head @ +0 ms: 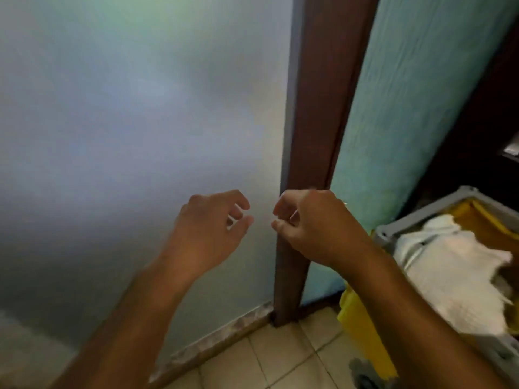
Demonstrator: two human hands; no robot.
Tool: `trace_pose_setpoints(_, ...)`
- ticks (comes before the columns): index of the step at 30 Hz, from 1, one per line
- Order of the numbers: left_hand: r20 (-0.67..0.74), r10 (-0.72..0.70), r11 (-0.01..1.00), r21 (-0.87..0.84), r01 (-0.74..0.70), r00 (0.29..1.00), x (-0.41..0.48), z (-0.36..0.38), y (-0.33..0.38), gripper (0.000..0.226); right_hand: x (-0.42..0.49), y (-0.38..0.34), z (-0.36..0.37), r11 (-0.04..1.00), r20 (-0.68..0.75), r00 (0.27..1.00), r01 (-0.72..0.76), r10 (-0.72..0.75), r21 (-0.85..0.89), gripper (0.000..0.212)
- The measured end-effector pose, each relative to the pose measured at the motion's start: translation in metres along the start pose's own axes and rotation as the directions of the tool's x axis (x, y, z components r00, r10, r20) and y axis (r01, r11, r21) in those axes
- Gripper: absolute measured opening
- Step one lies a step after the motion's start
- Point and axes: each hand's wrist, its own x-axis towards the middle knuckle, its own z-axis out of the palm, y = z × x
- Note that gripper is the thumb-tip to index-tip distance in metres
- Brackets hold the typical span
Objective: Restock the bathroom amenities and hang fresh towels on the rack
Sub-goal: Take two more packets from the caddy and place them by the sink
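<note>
We think the job has hardly begun. The towels (pixel 455 265) lie in the cart (pixel 390 230) on our right, and no rack shows. Our left hand (pixel 213 228) is loosely curled and holds nothing. Our right hand (pixel 311 226) is curled tighter, and we cannot tell if it holds anything.

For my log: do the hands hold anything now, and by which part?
It cannot be told. The left hand and right hand curl as if pinching; only blurred pale streaks show between the fingers.
</note>
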Motion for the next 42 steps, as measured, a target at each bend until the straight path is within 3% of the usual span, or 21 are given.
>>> trace_pose_setpoints(8,0.145,0.261,0.959,-0.154,-0.238,0.955,0.077,0.117,0.158,0.015,-0.058,0.177,-0.075,0.958,-0.144,0.947,-0.286,0.288,0.035,0.019)
trace_pose_setpoints(14,0.259,0.454,0.884,-0.25,-0.394,0.853,0.101,0.188,0.258,0.016,-0.123,0.255,-0.112,0.867,-0.214,0.844,-0.497,0.491,0.029,0.019)
trace_pose_setpoints(24,0.423,0.735,0.678,-0.434,-0.593,0.53,0.12,0.313,0.4,0.016,-0.216,0.349,-0.137,0.55,-0.302,0.499,-0.828,0.812,0.11,0.018)
trace_pose_setpoints(32,0.513,0.82,0.553,-0.594,-0.584,0.255,0.13,0.391,0.468,0.021,-0.275,0.377,-0.143,0.154,-0.338,0.096,-0.977,0.936,0.149,0.014)
trace_pose_setpoints(35,0.53,0.824,0.539,-0.623,-0.566,0.201,0.125,0.409,0.488,0.021,-0.288,0.382,-0.145,0.051,-0.332,-0.01,-0.983,0.943,0.175,0.014)
trace_pose_setpoints(38,0.554,0.813,0.544,-0.614,-0.572,0.179,0.117,0.423,0.502,0.02,-0.298,0.388,-0.145,0.0,-0.333,-0.065,-0.982,0.941,0.191,0.013)
trace_pose_setpoints(42,0.591,0.774,0.596,-0.562,-0.573,0.226,0.109,0.445,0.513,0.018,-0.309,0.402,-0.143,-0.009,-0.327,-0.084,-0.974,0.941,0.227,0.011)
